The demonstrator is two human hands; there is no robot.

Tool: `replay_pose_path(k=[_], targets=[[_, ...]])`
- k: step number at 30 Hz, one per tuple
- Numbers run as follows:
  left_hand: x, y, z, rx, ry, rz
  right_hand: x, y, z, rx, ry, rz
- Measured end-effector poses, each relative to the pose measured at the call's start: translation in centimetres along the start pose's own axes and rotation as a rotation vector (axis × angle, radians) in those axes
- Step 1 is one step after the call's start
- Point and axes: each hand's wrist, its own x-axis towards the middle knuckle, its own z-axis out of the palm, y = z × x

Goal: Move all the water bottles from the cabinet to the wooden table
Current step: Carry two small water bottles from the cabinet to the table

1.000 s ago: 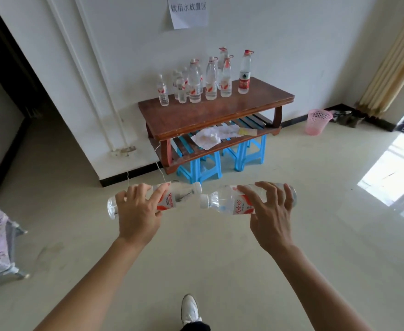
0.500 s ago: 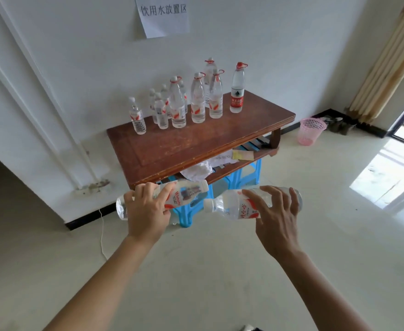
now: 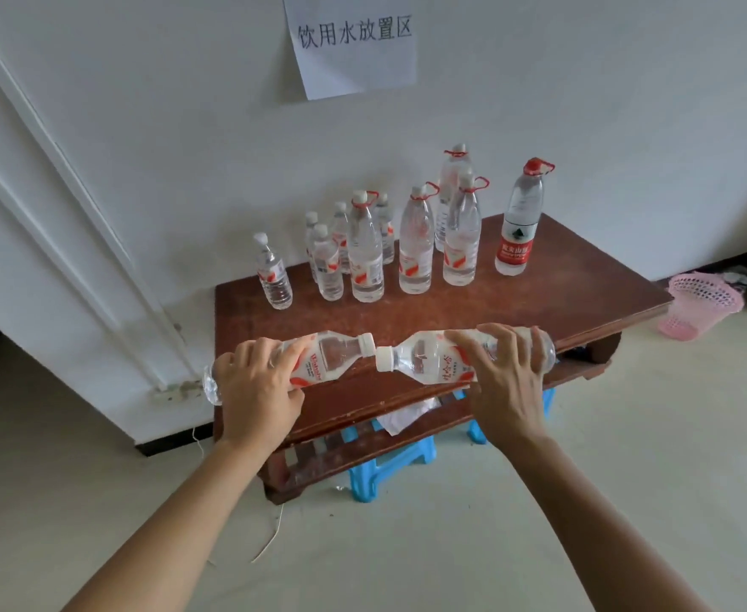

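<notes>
Holding two small water bottles sideways, you have both over the near edge of the wooden table [image 3: 429,315].

Item, left bottle [image 3: 318,360]: long axis level, cap pointing inward toward your other hand, base sticking out past the outer side of your left hand [image 3: 259,390]. Fingers wrapped over the top of the label, closed round the body.

Item, right bottle [image 3: 429,357]: long axis level, cap pointing inward, nearly meeting the left cap. Your right hand [image 3: 502,382] is closed over its rear half; the base shows beyond your fingertips.

Judgement: both must be turned upright, caps up, before they go down; bare tabletop lies just beyond both hands, each hand about equally near.

Item, standing bottles [image 3: 416,245]: clustered well beyond your hands at the table's far edge, by the wall. The exact count is uncertain, as rear ones are masked by front ones.

Item, paper sign [image 3: 354,42]: on the wall above, top cut off.

Item, blue stools [image 3: 389,466] and pink basket [image 3: 698,304]: under the table and off to your right.

The cabinet is not in view.
</notes>
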Motion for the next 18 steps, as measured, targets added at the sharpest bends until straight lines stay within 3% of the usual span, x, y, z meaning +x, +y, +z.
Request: replay_pose_path(k=[5,12,18], targets=[[3.5,-4.2,4.7,-0.047,-0.055,-0.149,7.3,-1.3,6.4,0.129,-0.117,0.08],[10.2,-11.8,14.8,-0.339,-0.174,-0.361,13.7,-4.5,18.2,0.314,-0.232,0.247],[16.6,-18.4,21.6,-0.551,-0.223,-0.479,19.4,-9.1,26.6,0.507,-0.306,0.553]])
